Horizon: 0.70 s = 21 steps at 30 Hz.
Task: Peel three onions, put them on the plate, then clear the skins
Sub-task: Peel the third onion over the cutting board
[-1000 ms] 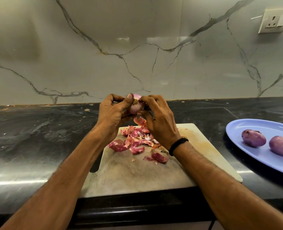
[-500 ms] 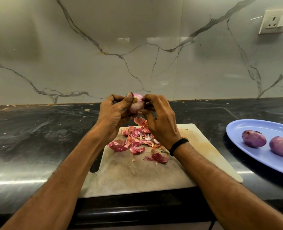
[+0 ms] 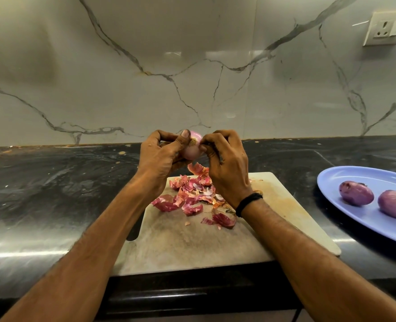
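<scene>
Left hand [image 3: 158, 159] and right hand [image 3: 228, 169] grip one onion [image 3: 192, 148] — skins [image 3: 191, 197] beneath.

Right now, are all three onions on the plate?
No, the plate holds just a left onion and a right onion; the third onion is held by the left hand and right hand above the cutting board.

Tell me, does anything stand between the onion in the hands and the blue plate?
Nothing visible does. The left hand and right hand hold the onion above the cutting board; the counter toward the plate shows nothing on it. Two other onions lie on the plate, its left part bare.
</scene>
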{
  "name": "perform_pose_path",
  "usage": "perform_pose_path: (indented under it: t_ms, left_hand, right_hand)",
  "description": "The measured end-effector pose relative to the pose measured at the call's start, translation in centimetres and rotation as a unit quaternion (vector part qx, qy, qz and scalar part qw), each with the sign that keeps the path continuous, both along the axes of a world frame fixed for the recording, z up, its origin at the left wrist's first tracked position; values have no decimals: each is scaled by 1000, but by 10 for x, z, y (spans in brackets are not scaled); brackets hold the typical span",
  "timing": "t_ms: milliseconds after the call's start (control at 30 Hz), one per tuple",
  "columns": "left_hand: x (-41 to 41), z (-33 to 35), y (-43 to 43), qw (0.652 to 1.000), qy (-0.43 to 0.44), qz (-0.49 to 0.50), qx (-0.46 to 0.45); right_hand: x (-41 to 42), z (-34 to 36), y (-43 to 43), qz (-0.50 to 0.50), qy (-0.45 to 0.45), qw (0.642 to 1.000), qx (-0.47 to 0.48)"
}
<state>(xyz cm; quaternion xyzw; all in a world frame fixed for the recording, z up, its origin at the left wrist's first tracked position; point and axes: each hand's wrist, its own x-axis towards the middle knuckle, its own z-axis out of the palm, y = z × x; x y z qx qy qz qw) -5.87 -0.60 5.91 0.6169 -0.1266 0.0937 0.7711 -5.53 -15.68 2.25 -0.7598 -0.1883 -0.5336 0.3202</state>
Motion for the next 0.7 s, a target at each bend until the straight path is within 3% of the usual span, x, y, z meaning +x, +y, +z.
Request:
perform_pose_path:
  t_ms: [400, 700]
  left_hand:
    - [-1, -1, -2, 999, 43, -8, -12]
    - [1, 4, 0, 993, 81, -11, -86]
  right_hand:
    - [-13, 8, 6, 24, 16, 1000, -6]
    - [-14, 8, 6, 38, 57, 998, 16]
